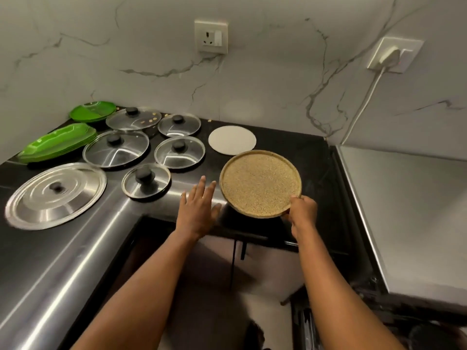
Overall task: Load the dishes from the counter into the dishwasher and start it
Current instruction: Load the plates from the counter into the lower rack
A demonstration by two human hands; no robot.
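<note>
A person's right grip (302,209) pinches the near rim of a round, tan speckled plate (260,183), held at the front edge of the black tabletop (298,147). The left grip (199,208) hovers just beside the plate, fingers straight, holding nothing. Glass lids (180,152) lie further left.

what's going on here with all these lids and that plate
A person stands at a black counter covered with dishes. Their right hand grips the near rim of a round tan plate at the counter's front edge; it seems slightly lifted. The left hand is open beside it, holding nothing. Glass lids, a big steel lid, green plates and a white disc lie on the counter, none of them being handled.
</note>
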